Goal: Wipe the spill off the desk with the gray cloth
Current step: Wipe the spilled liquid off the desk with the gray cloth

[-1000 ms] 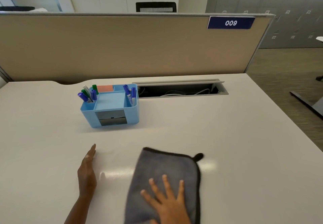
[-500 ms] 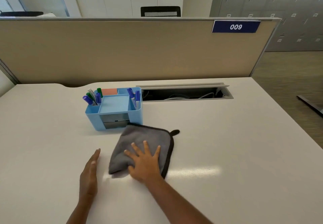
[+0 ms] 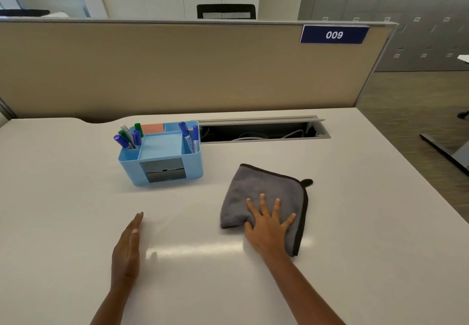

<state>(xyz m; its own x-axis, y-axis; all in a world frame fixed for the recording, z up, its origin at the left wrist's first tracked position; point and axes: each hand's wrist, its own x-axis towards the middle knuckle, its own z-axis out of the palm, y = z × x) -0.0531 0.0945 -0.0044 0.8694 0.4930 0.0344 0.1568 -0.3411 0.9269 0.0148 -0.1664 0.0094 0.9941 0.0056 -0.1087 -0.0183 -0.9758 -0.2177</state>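
On the head feed I saw the right hand (image 3: 269, 228) pressing flat on the gray cloth (image 3: 264, 190), fingers straight and spread, not curled round it. The folded cloth lay on the white desk (image 3: 355, 223), at 4 o'clock from the blue organizer (image 3: 162, 169) and apart from it. The left hand (image 3: 127, 251) stood on its edge at 9 o'clock from the cloth, fingers straight and together, holding nothing.
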